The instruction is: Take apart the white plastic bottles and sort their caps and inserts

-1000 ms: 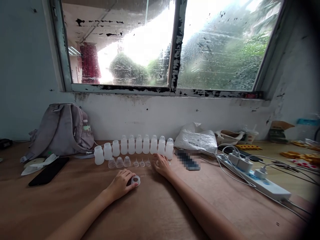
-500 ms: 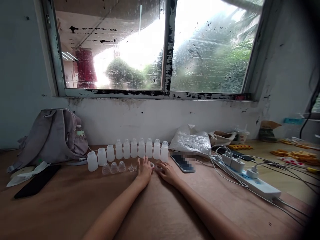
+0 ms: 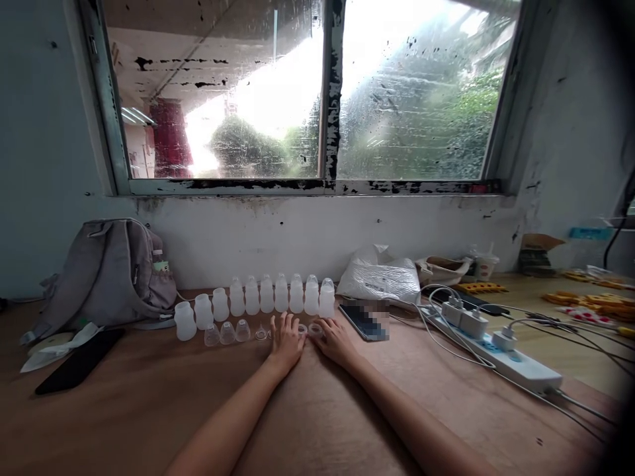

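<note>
Across the desk [image 3: 317,416], the left hand [image 3: 286,340] and right hand [image 3: 335,340] look loosely curved; I can't tell whether either grips. Between them lie a pale ring [image 3: 302,328] and, just beside it, a second ring [image 3: 315,327], probably light, stiff, slightly slippery plastic, best pinched around the outside.

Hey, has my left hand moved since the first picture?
Yes. Judged against the three clear caps, which stand in place, your left hand has moved right and forward, closer to the row of bottles.
</note>
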`<state>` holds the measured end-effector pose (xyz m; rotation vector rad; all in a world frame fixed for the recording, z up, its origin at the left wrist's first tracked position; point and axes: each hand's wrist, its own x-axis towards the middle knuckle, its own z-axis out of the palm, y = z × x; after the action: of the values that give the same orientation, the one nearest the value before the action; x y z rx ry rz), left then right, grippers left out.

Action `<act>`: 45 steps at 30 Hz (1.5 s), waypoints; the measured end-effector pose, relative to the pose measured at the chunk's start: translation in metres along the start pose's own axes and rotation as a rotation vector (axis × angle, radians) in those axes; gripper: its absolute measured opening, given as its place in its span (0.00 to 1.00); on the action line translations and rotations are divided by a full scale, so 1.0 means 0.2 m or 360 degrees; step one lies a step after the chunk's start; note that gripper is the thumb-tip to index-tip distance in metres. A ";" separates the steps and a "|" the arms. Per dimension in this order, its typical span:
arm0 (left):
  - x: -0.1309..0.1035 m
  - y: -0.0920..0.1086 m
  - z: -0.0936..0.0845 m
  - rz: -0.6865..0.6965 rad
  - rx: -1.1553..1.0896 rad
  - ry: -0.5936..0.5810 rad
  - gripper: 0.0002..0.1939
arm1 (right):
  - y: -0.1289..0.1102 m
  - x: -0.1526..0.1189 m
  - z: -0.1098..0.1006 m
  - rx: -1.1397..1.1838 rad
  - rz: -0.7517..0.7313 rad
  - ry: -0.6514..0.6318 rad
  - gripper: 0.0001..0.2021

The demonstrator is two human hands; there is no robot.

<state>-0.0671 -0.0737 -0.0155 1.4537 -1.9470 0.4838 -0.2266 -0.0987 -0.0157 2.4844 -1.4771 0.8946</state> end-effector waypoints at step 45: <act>0.24 -0.68 -0.37 -0.0637 0.0101 0.0400 0.15 | -0.12 -0.02 -0.06 0.0045 -0.0185 -0.0025 0.11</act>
<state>0.0735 -0.1040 0.0594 1.6819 -1.4127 0.5175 -0.2132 -0.0783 -0.0030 2.5725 -1.3179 0.8830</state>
